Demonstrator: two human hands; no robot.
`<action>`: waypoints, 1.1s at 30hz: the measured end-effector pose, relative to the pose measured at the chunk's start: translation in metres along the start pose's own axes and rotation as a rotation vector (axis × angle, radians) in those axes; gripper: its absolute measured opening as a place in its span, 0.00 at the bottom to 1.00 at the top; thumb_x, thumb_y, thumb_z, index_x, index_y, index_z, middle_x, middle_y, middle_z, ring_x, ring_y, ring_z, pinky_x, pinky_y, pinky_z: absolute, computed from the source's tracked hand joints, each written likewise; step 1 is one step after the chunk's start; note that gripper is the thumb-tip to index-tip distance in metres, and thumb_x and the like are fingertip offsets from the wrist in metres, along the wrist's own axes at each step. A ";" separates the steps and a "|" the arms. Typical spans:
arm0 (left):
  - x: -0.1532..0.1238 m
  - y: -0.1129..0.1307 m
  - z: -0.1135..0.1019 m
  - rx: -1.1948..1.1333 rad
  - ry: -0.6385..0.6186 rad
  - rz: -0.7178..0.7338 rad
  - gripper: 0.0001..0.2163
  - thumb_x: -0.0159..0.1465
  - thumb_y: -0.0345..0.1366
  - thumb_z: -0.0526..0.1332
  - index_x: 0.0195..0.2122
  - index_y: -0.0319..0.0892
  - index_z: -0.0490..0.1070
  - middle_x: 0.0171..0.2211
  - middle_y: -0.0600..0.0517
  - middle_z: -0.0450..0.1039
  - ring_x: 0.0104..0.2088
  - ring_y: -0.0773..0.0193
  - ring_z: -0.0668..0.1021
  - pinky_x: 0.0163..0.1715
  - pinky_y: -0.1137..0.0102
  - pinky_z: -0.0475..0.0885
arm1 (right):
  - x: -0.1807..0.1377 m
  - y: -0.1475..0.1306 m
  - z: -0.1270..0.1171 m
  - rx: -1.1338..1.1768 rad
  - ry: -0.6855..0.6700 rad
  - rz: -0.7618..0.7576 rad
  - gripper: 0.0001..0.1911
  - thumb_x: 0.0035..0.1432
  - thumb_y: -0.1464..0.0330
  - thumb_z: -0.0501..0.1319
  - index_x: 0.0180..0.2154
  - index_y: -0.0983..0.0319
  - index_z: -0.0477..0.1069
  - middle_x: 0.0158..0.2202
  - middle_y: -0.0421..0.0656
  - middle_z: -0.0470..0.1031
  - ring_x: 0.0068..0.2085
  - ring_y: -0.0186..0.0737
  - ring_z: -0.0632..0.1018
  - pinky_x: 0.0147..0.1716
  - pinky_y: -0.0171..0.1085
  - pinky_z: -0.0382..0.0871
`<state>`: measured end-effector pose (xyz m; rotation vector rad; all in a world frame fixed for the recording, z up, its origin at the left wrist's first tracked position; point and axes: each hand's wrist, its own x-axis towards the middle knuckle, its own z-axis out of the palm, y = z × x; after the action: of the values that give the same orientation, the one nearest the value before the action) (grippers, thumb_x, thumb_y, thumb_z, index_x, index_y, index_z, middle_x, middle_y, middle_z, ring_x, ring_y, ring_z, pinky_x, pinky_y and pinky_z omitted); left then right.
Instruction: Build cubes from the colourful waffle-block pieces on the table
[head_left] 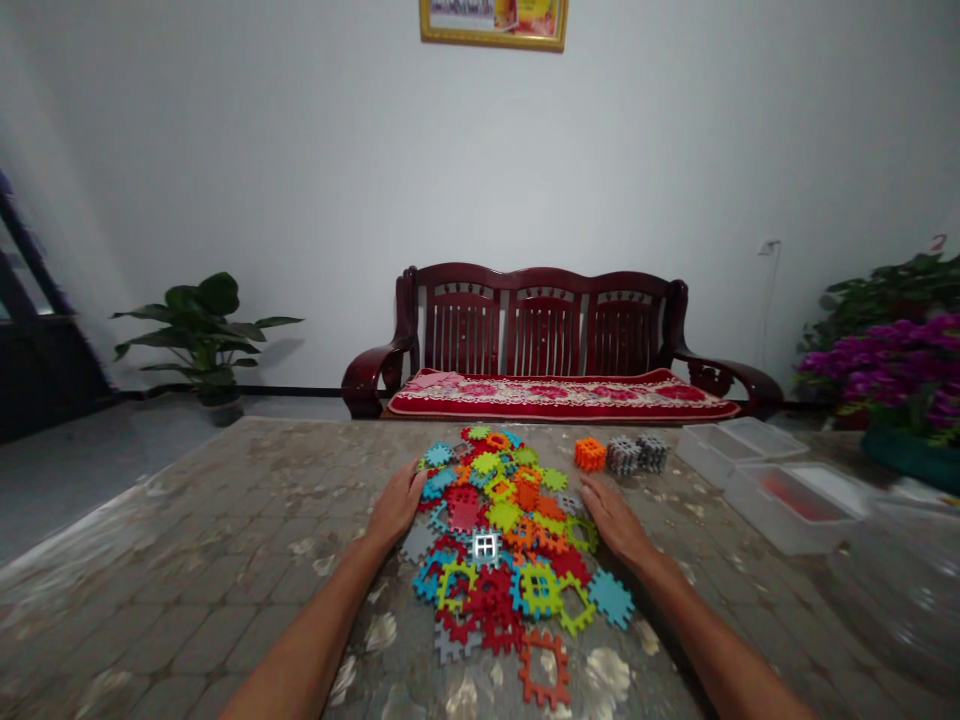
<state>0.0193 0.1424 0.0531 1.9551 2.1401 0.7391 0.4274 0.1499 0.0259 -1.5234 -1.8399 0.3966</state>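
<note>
A loose heap of toothed plastic building tiles (502,515) in red, blue, green, orange and grey covers the middle of the table. My left hand (399,498) rests along the heap's left side, fingers pointing forward beside some blue tiles (437,485). On the other side, my right hand (611,515) lies with its fingers stretched out near a green tile frame (581,535). Neither hand appears to grip a tile. An orange-brown square frame (544,668) is nearest to me, and a plain blue tile (611,597) lies at the right edge.
Behind the heap stand an orange tile stack (590,454) and grey tile stacks (624,455). Clear plastic boxes (780,505) sit at the right, with a transparent container (907,580) closer in. Purple flowers (892,370) stand beyond. A wooden bench (540,320) is past the patterned table (225,560).
</note>
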 end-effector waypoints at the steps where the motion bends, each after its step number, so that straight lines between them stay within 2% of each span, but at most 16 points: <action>1: -0.006 -0.005 -0.002 0.014 0.013 -0.024 0.29 0.73 0.44 0.39 0.67 0.36 0.63 0.67 0.40 0.67 0.66 0.56 0.70 0.66 0.60 0.62 | -0.006 0.007 -0.004 -0.060 0.012 0.006 0.29 0.67 0.55 0.47 0.57 0.61 0.74 0.61 0.52 0.75 0.62 0.51 0.74 0.66 0.53 0.62; 4: -0.025 -0.018 -0.003 0.134 0.009 -0.074 0.26 0.72 0.43 0.45 0.66 0.38 0.66 0.68 0.37 0.66 0.69 0.49 0.66 0.68 0.52 0.57 | -0.022 0.018 -0.011 -0.229 0.009 -0.027 0.27 0.66 0.58 0.49 0.56 0.63 0.75 0.62 0.54 0.74 0.64 0.52 0.72 0.67 0.53 0.59; 7: -0.039 -0.021 -0.003 0.264 -0.038 -0.090 0.26 0.71 0.42 0.46 0.68 0.41 0.64 0.71 0.37 0.61 0.71 0.45 0.62 0.67 0.47 0.56 | -0.029 0.012 -0.011 -0.324 0.013 -0.053 0.25 0.67 0.61 0.49 0.56 0.64 0.75 0.61 0.55 0.74 0.63 0.52 0.72 0.67 0.50 0.59; 12: -0.045 -0.013 -0.005 0.272 -0.006 -0.075 0.27 0.72 0.40 0.43 0.68 0.41 0.65 0.70 0.38 0.62 0.69 0.47 0.65 0.66 0.48 0.59 | -0.025 -0.005 -0.010 -0.366 0.022 -0.012 0.24 0.67 0.66 0.49 0.56 0.66 0.75 0.60 0.56 0.74 0.62 0.51 0.73 0.65 0.49 0.61; 22: -0.046 -0.004 -0.015 0.235 0.026 -0.028 0.24 0.71 0.43 0.46 0.64 0.43 0.68 0.63 0.39 0.72 0.66 0.50 0.69 0.64 0.52 0.62 | -0.021 -0.015 -0.014 -0.449 -0.033 0.020 0.21 0.68 0.69 0.49 0.53 0.65 0.76 0.56 0.53 0.77 0.58 0.47 0.74 0.62 0.43 0.62; 29: -0.044 -0.005 -0.015 0.226 0.018 -0.038 0.24 0.72 0.43 0.47 0.64 0.45 0.69 0.63 0.41 0.72 0.66 0.51 0.69 0.65 0.55 0.62 | -0.022 -0.018 -0.015 -0.485 -0.036 0.013 0.21 0.68 0.68 0.49 0.53 0.64 0.76 0.56 0.53 0.76 0.58 0.48 0.74 0.61 0.43 0.62; 33: -0.042 -0.006 -0.013 0.228 0.011 -0.066 0.25 0.73 0.42 0.45 0.65 0.43 0.68 0.66 0.39 0.68 0.67 0.49 0.68 0.65 0.51 0.60 | -0.023 -0.020 -0.015 -0.493 -0.031 0.014 0.21 0.68 0.69 0.48 0.53 0.66 0.76 0.57 0.55 0.76 0.58 0.49 0.74 0.61 0.43 0.62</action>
<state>0.0139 0.0984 0.0524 1.9763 2.3749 0.5156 0.4248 0.1199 0.0420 -1.8568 -2.0514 -0.0379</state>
